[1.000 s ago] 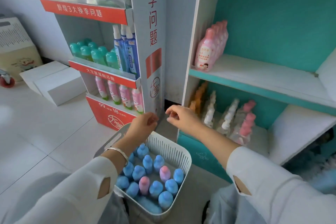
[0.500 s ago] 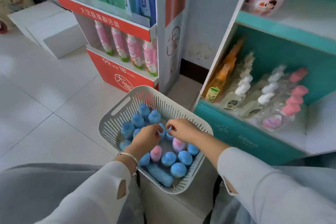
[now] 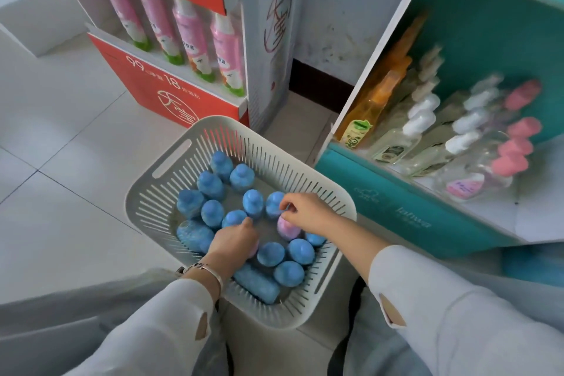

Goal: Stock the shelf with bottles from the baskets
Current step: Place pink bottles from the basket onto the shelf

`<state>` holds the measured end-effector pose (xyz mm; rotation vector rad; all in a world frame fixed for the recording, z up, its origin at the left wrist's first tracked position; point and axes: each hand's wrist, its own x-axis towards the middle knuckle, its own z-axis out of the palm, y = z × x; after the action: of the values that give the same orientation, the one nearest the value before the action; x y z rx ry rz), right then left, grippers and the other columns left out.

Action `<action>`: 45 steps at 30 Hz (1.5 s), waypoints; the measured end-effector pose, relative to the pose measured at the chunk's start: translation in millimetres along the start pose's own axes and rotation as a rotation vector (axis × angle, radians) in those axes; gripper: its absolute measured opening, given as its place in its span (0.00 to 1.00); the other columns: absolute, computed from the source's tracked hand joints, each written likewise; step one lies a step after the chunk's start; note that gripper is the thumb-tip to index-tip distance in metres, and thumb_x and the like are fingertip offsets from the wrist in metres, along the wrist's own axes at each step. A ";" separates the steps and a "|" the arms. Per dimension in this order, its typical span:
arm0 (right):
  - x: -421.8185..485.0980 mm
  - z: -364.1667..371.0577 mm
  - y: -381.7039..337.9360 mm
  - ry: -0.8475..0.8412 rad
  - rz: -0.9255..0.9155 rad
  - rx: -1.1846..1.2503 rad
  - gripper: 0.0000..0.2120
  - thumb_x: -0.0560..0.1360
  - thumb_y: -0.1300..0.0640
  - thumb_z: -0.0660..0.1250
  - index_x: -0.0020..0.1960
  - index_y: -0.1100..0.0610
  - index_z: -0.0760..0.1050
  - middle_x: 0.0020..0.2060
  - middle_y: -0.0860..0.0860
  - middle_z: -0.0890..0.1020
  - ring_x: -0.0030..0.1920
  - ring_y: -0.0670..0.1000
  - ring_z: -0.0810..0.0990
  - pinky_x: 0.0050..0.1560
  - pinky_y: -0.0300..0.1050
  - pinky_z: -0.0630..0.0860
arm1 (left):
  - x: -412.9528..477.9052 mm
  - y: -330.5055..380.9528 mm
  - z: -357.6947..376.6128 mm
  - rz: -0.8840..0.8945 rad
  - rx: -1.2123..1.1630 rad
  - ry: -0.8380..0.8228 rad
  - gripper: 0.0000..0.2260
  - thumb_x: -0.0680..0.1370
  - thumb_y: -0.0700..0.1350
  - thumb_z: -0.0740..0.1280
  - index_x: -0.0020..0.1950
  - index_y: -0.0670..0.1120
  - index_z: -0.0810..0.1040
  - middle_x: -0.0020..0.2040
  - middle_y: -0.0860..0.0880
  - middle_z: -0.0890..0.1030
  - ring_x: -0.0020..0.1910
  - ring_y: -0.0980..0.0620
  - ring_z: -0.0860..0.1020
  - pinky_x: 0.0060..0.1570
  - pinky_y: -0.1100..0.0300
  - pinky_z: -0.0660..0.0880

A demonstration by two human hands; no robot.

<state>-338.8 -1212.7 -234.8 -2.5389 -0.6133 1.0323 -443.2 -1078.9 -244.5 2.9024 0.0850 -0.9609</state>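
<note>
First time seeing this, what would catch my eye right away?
A white slotted basket packed with blue bottles sits centre frame, and the left hand and right hand both reach into it. To its right a teal shelf holds clear pump bottles; behind it, a red display stand carries pink bottles.

both arms reach down; left grip (image 3: 235, 241) curls palm-down, right grip (image 3: 305, 212) pinches thumb against forefinger.
</note>
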 end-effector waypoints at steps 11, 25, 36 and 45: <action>-25.2 -9.9 -15.9 0.007 -0.026 0.080 0.11 0.76 0.54 0.65 0.58 0.52 0.77 0.55 0.52 0.81 0.54 0.52 0.79 0.56 0.45 0.75 | -23.9 -25.4 -48.1 0.014 -0.133 0.144 0.12 0.79 0.46 0.58 0.60 0.50 0.74 0.59 0.49 0.72 0.58 0.46 0.75 0.53 0.52 0.72; -114.9 -91.5 -65.8 0.226 -0.157 0.229 0.20 0.77 0.63 0.62 0.69 0.56 0.69 0.60 0.55 0.77 0.58 0.53 0.76 0.59 0.42 0.73 | -112.1 -9.0 -195.2 0.170 -0.298 0.475 0.13 0.71 0.45 0.61 0.49 0.41 0.80 0.46 0.43 0.80 0.43 0.45 0.76 0.46 0.54 0.74; -204.3 -164.1 -60.5 0.178 -0.349 0.573 0.27 0.69 0.64 0.71 0.66 0.51 0.68 0.56 0.50 0.78 0.57 0.48 0.76 0.56 0.41 0.74 | -166.4 78.7 -279.1 0.322 -0.257 0.790 0.08 0.76 0.45 0.64 0.51 0.42 0.78 0.46 0.48 0.75 0.44 0.51 0.71 0.38 0.63 0.65; -234.4 -182.6 -38.3 0.530 -0.501 1.112 0.30 0.68 0.56 0.75 0.67 0.48 0.68 0.58 0.51 0.79 0.59 0.53 0.78 0.58 0.56 0.78 | -183.7 144.1 -304.6 0.435 -0.838 0.870 0.13 0.78 0.46 0.63 0.63 0.48 0.74 0.48 0.51 0.76 0.46 0.53 0.76 0.51 0.59 0.75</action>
<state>-369.0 -1323.6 41.9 -1.4442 -0.3288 0.3053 -398.4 -1197.8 117.7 2.1602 -0.0750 0.3762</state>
